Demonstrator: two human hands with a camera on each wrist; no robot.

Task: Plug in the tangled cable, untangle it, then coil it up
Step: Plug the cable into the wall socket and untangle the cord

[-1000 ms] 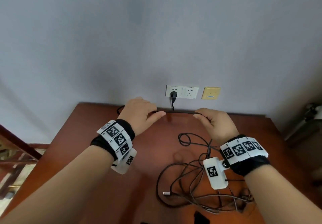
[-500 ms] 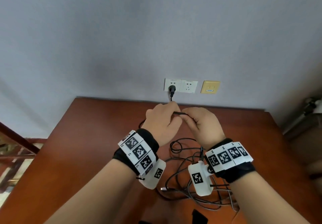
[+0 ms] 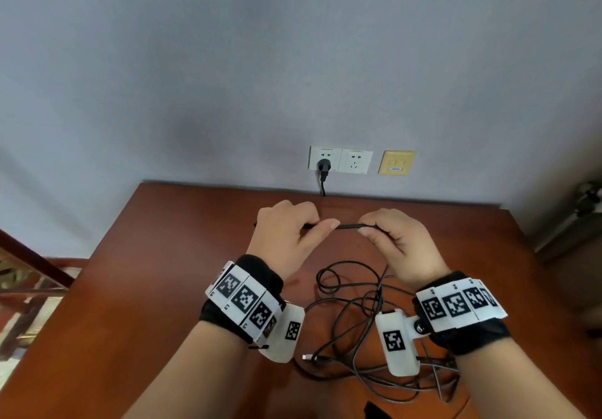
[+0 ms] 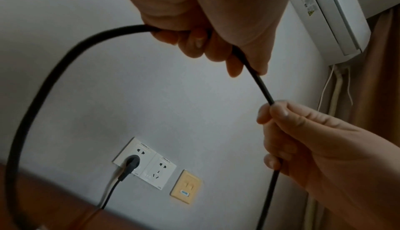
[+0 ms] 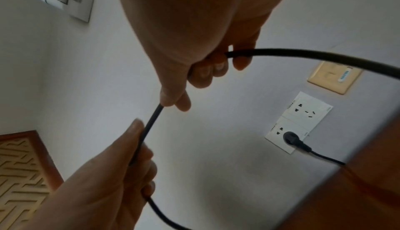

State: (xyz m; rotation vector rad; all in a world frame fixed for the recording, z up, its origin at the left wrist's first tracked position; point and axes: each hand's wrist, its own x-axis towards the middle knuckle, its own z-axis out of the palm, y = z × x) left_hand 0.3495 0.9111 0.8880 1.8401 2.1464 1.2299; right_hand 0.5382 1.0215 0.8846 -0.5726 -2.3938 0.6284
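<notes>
- Fingers [image 3: 321, 225] of the left hand [image 3: 286, 236] are curled around the black cable [image 3: 348, 226]; the thumb lies along it.
- Fingers [image 3: 369, 231] of the right hand [image 3: 400, 242] pinch the same cable, and a short straight piece runs between both hands above the surface [image 3: 163, 272].
- From the left wrist view the cable is round, smooth and matte, and it bends in a wide arc out of the left hand.
- Its black plug [image 3: 324, 166] sits in the left white socket [image 3: 325, 157] on the grey wall; beside it there are a second white socket [image 3: 355, 161] and a yellow square plate [image 3: 396, 162].
- Thinner loops of cable [image 3: 358, 327] lie tangled on the glossy red-brown wood surface near the wrists, with a small silver connector [image 3: 305, 357] at one end.
</notes>
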